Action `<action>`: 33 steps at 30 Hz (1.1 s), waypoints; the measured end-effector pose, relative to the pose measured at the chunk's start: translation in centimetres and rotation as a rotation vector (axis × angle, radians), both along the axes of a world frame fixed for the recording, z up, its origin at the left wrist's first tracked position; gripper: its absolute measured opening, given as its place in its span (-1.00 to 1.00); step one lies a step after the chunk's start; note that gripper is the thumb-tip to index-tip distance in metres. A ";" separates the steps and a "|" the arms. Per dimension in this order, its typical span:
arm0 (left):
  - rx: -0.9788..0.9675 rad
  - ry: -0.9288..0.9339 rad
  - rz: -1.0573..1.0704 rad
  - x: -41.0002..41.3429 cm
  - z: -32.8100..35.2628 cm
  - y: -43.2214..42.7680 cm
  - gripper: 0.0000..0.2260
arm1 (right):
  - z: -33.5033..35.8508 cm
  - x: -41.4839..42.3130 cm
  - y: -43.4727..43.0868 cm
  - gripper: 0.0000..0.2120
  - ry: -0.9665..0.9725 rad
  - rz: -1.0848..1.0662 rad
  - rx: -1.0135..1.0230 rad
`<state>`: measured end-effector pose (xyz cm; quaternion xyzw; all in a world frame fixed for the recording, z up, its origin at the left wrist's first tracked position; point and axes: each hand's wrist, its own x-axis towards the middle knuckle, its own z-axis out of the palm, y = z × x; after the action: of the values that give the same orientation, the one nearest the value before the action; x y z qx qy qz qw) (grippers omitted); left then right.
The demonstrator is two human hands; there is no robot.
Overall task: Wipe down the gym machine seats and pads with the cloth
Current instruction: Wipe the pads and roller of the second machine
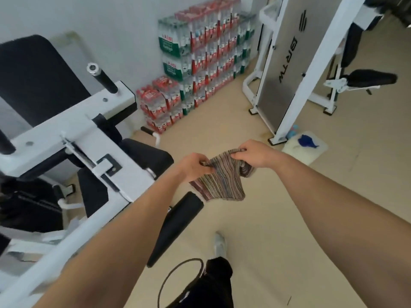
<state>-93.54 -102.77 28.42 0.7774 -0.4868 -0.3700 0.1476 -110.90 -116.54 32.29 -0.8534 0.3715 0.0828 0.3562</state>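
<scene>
Both hands pinching the cloth [219,178] in midair: left hand [193,166] and right hand [255,154] fingers clamping its top edge, rest hanging below.

My one view sits head-high, tilted forward and down: both forearms reach in from the near edge, floor [278,218] ahead, wall [124,30] far left.

Striped cloth [219,183] hanging rumpled midair; black seat pad [146,155] left.
</scene>
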 end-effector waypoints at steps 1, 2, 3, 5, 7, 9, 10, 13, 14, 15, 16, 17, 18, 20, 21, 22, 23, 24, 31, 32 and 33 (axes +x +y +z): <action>-0.008 0.013 0.016 0.8 -0.7 -2.6 -0.84 | -0.5 1.0 -2.7 -0.68 0.004 0.011 0.003; -0.008 0.022 0.028 1.8 -1.4 -5.2 -0.81 | -1.0 2.2 -5.4 -0.68 0.010 0.019 0.004; -0.002 0.025 0.039 2.7 -2.1 -7.7 -0.77 | -1.7 3.4 -8.1 -0.68 0.020 0.031 0.004; 0.010 0.028 0.071 4.9 -3.1 -12.5 -0.69 | -2.8 6.2 -13.4 -0.66 0.039 0.053 0.012; 0.021 0.050 0.123 7.4 -3.8 -16.9 -0.70 | -3.3 9.2 -18.3 -0.60 0.077 0.081 0.013; 0.022 0.088 0.191 9.7 -4.1 -20.4 -0.79 | -3.2 12.3 -22.4 -0.59 0.114 0.143 0.008; 0.026 0.104 0.221 10.8 -4.0 -22.0 -0.82 | -3.0 13.8 -24.3 -0.61 0.130 0.177 0.004; 0.052 0.125 0.287 14.3 -3.3 -25.7 -0.76 | -2.5 18.8 -29.3 -0.64 0.185 0.296 0.002; 0.064 0.132 0.303 15.5 -3.2 -26.7 -0.71 | -2.5 20.6 -30.9 -0.63 0.201 0.332 0.002; 0.080 0.139 0.326 16.8 -3.1 -27.7 -0.66 | -2.5 22.6 -32.5 -0.63 0.209 0.372 0.004; 0.091 0.150 0.353 18.1 -3.1 -28.5 -0.63 | -2.7 24.5 -34.0 -0.63 0.218 0.413 0.005; 0.102 0.168 0.390 19.4 -3.2 -29.4 -0.62 | -2.9 26.5 -35.3 -0.63 0.227 0.452 0.003; 0.101 0.192 0.437 20.7 -3.3 -30.1 -0.62 | -3.1 28.5 -36.6 -0.62 0.232 0.488 0.002; 0.078 0.240 0.545 23.0 -3.2 -31.3 -0.64 | -3.6 32.6 -38.9 -0.63 0.225 0.569 0.000; 0.066 0.259 0.603 24.0 -3.0 -31.8 -0.66 | -3.9 34.6 -39.8 -0.63 0.219 0.606 0.006; 0.057 0.284 0.665 24.9 -2.8 -32.2 -0.68 | -4.2 36.7 -40.7 -0.63 0.213 0.642 0.015; 0.050 0.312 0.733 25.8 -2.7 -32.4 -0.69 | -4.3 38.7 -41.5 -0.62 0.200 0.685 0.019; 0.042 0.332 0.805 26.6 -2.7 -32.6 -0.70 | -4.2 40.7 -42.0 -0.64 0.186 0.742 0.021; -0.001 0.348 1.160 31.3 -2.7 -32.7 -0.75 | -4.4 53.9 -42.2 -0.75 0.188 1.090 0.010; 0.010 0.340 1.191 32.2 -3.0 -32.5 -0.74 | -4.7 55.7 -41.6 -0.76 0.200 1.140 -0.009; 0.027 0.337 1.218 33.2 -3.5 -32.2 -0.74 | -5.0 57.5 -40.8 -0.78 0.210 1.194 -0.027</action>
<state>-60.39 -134.92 24.95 0.8480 0.0777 -0.3428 0.3967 -53.35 -157.29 27.25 -0.9062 -0.1372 0.3471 0.1988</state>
